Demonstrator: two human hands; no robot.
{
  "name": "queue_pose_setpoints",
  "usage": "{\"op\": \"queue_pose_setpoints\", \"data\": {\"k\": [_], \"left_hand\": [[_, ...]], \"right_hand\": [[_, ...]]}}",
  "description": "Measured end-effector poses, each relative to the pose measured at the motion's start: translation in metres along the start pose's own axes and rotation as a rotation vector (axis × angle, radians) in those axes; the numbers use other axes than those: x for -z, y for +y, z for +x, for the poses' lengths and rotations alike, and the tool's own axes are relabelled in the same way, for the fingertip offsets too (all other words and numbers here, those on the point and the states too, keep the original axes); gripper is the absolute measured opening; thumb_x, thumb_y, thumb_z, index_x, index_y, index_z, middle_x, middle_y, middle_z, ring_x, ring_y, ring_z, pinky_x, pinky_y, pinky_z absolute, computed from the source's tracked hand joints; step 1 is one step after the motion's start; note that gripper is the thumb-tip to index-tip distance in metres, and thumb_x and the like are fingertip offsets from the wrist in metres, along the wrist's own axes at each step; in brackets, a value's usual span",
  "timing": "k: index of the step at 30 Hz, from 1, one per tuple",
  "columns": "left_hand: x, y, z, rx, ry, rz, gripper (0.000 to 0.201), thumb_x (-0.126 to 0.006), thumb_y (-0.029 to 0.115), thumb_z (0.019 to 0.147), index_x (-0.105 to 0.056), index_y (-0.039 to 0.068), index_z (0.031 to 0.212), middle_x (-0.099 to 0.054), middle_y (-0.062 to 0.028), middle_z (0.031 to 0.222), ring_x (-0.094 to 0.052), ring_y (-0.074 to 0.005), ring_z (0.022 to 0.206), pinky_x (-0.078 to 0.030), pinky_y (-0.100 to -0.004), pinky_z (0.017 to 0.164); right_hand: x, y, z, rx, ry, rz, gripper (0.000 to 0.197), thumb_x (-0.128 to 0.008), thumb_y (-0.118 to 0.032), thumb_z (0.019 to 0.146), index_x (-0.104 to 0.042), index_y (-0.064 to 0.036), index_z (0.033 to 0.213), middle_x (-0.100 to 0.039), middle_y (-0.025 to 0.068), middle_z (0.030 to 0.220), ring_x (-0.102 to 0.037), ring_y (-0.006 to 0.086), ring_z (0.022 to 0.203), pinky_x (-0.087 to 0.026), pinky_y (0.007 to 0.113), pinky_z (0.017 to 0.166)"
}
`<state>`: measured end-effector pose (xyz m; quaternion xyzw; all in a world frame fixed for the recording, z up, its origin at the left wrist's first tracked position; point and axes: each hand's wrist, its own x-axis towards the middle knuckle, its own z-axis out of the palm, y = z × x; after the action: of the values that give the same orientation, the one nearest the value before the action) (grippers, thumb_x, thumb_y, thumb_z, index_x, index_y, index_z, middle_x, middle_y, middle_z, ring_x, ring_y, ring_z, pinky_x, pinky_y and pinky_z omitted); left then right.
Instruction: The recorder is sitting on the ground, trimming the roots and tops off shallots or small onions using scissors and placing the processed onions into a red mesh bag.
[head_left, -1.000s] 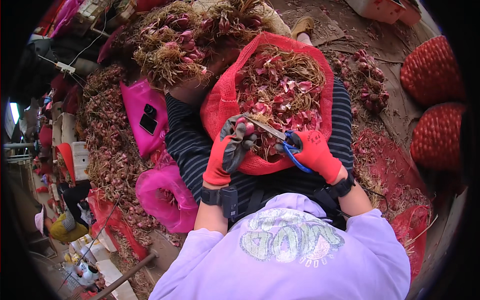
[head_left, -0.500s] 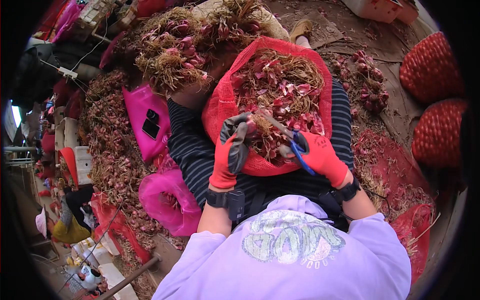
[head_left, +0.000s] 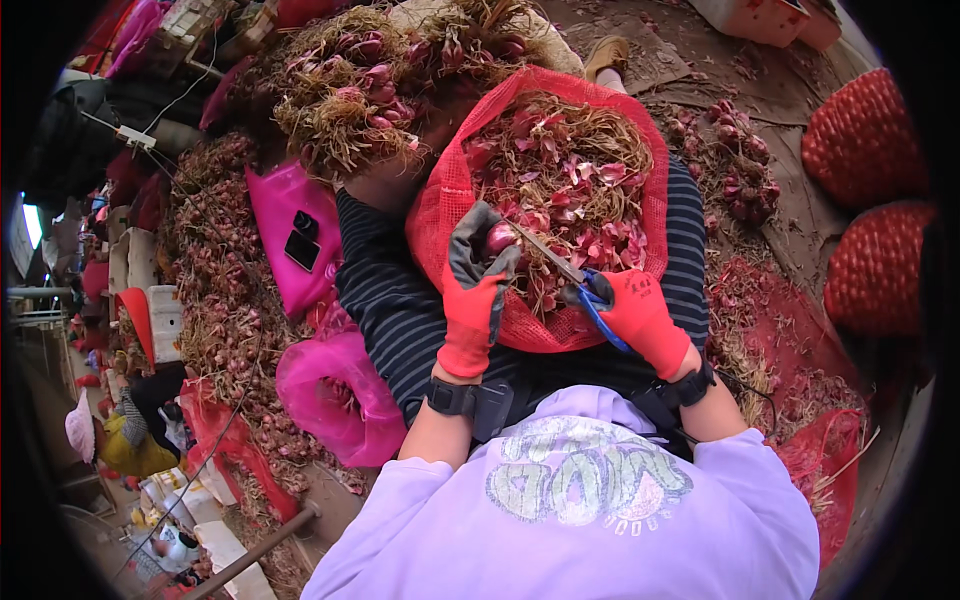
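Observation:
In its gloved fingers my left hand (head_left: pixel 478 258) cradles a round, purple-red shallot (head_left: pixel 500 237), with the palm turned partly up. My right hand (head_left: pixel 632 308), in a red glove with dark fingertips, is closed round the blue handles (head_left: pixel 600 300) of a pair of scissors (head_left: pixel 552 253). Their blades point up and left, with the tips close beside the shallot; whether they touch it I cannot tell. Under both hands, a red mesh sack (head_left: pixel 440 215) lies open between my legs, filled with dry roots and papery skins (head_left: pixel 570 180).
Bundled shallots with dry roots (head_left: pixel 350 100) are heaped beyond the sack, and more cover the ground (head_left: pixel 220 270) at left. Pink bags (head_left: pixel 340 400) lie beside my left leg, one under a black phone (head_left: pixel 302 250). Full red sacks (head_left: pixel 865 135) stand at right. Another person (head_left: pixel 135 430) is at far left.
My left hand has turned its palm upward and moved slightly right, so the shallot shows plainly. The scissors have stayed nearly in place, and the root tuft before their tips no longer shows.

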<state>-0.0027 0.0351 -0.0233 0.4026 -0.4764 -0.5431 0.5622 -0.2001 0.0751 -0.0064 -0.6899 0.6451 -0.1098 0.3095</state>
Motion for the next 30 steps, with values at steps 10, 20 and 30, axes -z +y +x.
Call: {"op": "queue_pose_setpoints", "data": {"k": [10,20,30], "left_hand": [[-0.001,0.011,-0.001,0.042,0.017,-0.176,0.064,-0.053,-0.016,0.076,-0.035,0.002,0.136,-0.044,-0.0099,0.129,-0.044,-0.0153,0.117,-0.040,-0.0262,0.096],[0.006,0.003,0.003,0.049,0.023,-0.229,0.056,-0.056,-0.012,0.080,-0.040,0.002,0.131,-0.048,-0.0079,0.125,-0.050,-0.0145,0.110,-0.043,-0.0263,0.094],[0.001,0.029,0.017,-0.325,-0.285,0.406,0.057,-0.064,-0.005,0.074,-0.044,-0.002,0.127,-0.053,-0.0097,0.119,-0.051,-0.0188,0.111,-0.040,-0.0295,0.097]], "right_hand": [[-0.005,0.000,-0.005,0.164,0.236,0.003,0.035,-0.065,-0.042,0.074,-0.063,-0.0079,0.081,-0.062,0.0131,0.070,-0.062,0.0321,0.068,-0.047,0.041,0.059],[0.001,-0.001,-0.002,0.203,0.256,0.348,0.035,-0.065,-0.038,0.080,-0.063,-0.0041,0.088,-0.061,0.0115,0.065,-0.059,0.0241,0.056,-0.045,0.034,0.052],[0.001,-0.019,0.060,0.313,-0.157,1.285,0.032,-0.064,-0.018,0.084,-0.055,-0.0006,0.109,-0.059,0.0012,0.088,-0.057,0.0078,0.073,-0.047,0.022,0.061]]}}
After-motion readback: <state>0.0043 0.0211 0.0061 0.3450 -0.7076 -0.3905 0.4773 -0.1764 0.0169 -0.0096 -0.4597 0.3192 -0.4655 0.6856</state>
